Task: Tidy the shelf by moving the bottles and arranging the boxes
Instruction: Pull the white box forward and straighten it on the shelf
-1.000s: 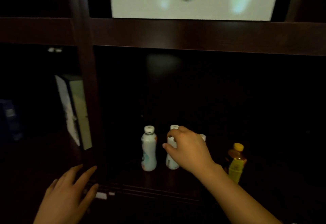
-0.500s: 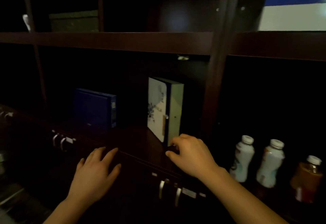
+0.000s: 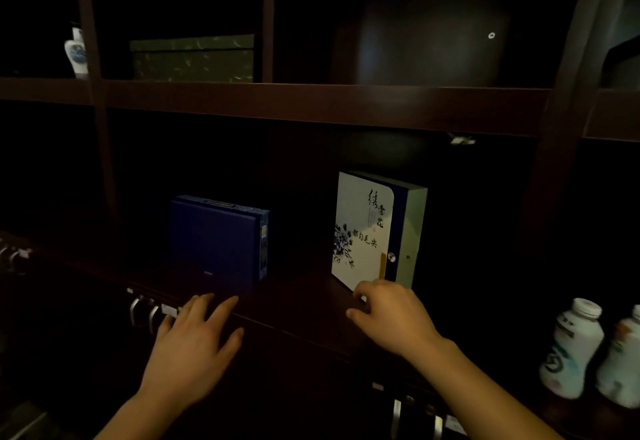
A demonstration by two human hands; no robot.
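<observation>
A white box with blue flowers and calligraphy (image 3: 367, 232) stands upright on the dark wooden shelf (image 3: 301, 294), right of centre. A dark blue box (image 3: 218, 240) stands upright to its left. My right hand (image 3: 391, 318) is at the white box's lower front corner, fingers curled and apart, holding nothing; whether it touches the box is unclear. My left hand (image 3: 194, 342) lies flat with spread fingers on the shelf's front edge, below the blue box. Two white bottles (image 3: 571, 349) stand in the compartment at the far right.
On the upper shelf sit a dark green patterned box (image 3: 192, 59) and, at the far left, a small blue-and-white vase (image 3: 76, 52). Vertical posts (image 3: 557, 162) split the shelf into compartments. Metal drawer handles (image 3: 142, 311) line the cabinet front below.
The view has swung left from the bottle compartment to the box compartment. My right hand left the bottles and came to the white box's base. My left hand moved up to the shelf edge.
</observation>
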